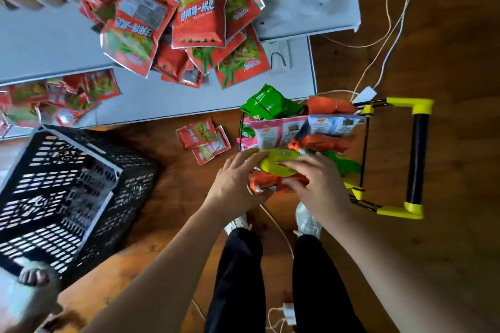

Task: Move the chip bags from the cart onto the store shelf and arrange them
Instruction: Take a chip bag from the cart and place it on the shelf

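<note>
A small wire cart (364,149) with a yellow and black handle (418,154) stands on the wooden floor, piled with chip bags in green, pink, blue and orange. Both hands reach into its near end. My left hand (235,184) and my right hand (316,184) press from either side on a yellow chip bag (278,163) and an orange chip bag (266,182) under it. The grey store shelf (54,46) above holds a heap of red snack bags (173,16).
A black plastic crate (65,192) sits on the floor at left. Two red packets (203,139) lie on the floor between shelf and cart. White cables (389,35) run across the floor at right. My feet (307,220) stand just below the cart.
</note>
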Demonstrator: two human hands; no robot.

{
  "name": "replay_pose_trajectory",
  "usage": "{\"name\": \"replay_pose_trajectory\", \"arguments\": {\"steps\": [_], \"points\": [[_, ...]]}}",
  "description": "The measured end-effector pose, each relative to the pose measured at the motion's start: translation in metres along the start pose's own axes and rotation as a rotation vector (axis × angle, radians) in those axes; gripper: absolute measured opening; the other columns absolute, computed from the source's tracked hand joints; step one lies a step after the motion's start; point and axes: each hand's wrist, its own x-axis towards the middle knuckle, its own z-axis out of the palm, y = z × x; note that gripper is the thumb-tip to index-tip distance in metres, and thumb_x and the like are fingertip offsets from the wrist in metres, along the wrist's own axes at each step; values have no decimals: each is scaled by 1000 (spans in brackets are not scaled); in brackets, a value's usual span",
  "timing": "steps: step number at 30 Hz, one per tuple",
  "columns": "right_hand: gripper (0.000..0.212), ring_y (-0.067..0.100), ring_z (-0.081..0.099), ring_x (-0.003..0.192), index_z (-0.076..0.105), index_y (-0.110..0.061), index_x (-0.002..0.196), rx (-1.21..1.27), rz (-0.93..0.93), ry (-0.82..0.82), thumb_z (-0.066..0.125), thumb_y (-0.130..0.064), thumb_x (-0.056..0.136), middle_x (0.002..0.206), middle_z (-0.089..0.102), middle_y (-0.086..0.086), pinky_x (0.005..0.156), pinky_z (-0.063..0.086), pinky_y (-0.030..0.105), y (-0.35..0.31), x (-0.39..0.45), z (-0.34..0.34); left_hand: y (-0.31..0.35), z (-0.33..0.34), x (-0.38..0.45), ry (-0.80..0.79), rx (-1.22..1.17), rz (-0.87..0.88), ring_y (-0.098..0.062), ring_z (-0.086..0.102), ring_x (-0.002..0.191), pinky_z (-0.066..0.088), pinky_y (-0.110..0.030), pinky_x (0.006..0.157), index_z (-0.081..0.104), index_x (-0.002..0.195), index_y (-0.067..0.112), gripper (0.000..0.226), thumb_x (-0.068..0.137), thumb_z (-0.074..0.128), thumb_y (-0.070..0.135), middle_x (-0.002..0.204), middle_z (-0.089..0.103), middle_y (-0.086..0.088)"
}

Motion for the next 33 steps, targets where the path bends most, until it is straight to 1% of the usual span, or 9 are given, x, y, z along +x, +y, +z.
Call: {"name": "replay_pose_trajectory", "arguments": {"steps": [3, 9, 13, 17, 20, 23, 26, 30, 33], "points": [[37, 12, 61, 106, 71, -18, 112, 186, 81, -40, 77, -30, 78, 107, 67, -7, 95, 47, 26, -3, -7, -20, 13, -10, -7, -7, 31, 45, -20, 31, 144, 31, -47, 115, 36, 143, 37, 91, 64, 71, 65, 153, 34, 13], [41, 7, 64, 102, 69, -22, 113, 298, 155, 113, 78, -37, 76, 109, 70, -8, 91, 50, 24, -40, -21, -103, 91, -53, -21, -26, -275, -55, -13, 65, 104, 53, -40, 93, 43, 126, 38, 71, 66, 77, 55, 116, 65, 11], [67, 8, 55, 115, 48, -28, 135, 421, 338, 312, 75, -46, 76, 127, 58, -8, 98, 48, 30, -72, -34, -176, 173, -100, -27, 0, -447, -101, -3, 71, 85, 59, -34, 82, 56, 114, 35, 43, 77, 78, 39, 96, 73, 13], [97, 14, 51, 127, 32, -30, 144, 715, 500, 459, 76, -65, 65, 140, 52, -4, 107, 42, 40, -97, -57, -250, 267, -140, -37, 64, -637, -94, -8, 71, 86, 58, -38, 85, 65, 102, 36, 35, 71, 75, 49, 93, 76, 13], [70, 10, 60, 117, 51, -38, 130, 944, 497, 422, 74, -62, 69, 126, 64, -10, 104, 46, 43, -104, -84, -308, 345, -159, -50, 37, -728, -45, -12, 71, 96, 55, -31, 85, 66, 111, 27, 27, 85, 74, 31, 104, 76, 5], [36, 7, 66, 99, 63, -32, 111, 1046, 471, 393, 74, -45, 79, 111, 71, -7, 86, 51, 28, -99, -117, -371, 418, -163, -62, -37, -787, 7, -10, 71, 100, 55, -17, 78, 64, 118, 21, 28, 91, 69, 20, 110, 75, 2], [37, 10, 68, 94, 60, -33, 109, 1083, 481, 396, 74, -47, 77, 108, 70, -4, 79, 53, 29, -64, -156, -440, 499, -144, -65, -114, -773, 70, 0, 71, 92, 53, -11, 71, 61, 122, 26, 33, 90, 69, 29, 105, 74, 10], [54, 11, 67, 95, 53, -34, 120, 1029, 503, 453, 73, -54, 74, 112, 67, -5, 78, 53, 28, 5, -203, -526, 611, -98, -54, -199, -758, 110, -16, 72, 102, 57, -37, 93, 57, 128, 24, 56, 79, 75, 45, 112, 74, 0], [77, 14, 62, 106, 43, -37, 133, 943, 540, 510, 70, -67, 68, 122, 61, -6, 89, 53, 32, 53, -238, -582, 683, -57, -37, -272, -759, 153, -22, 71, 104, 54, -45, 97, 54, 129, 27, 57, 80, 73, 49, 116, 72, -3]]}}
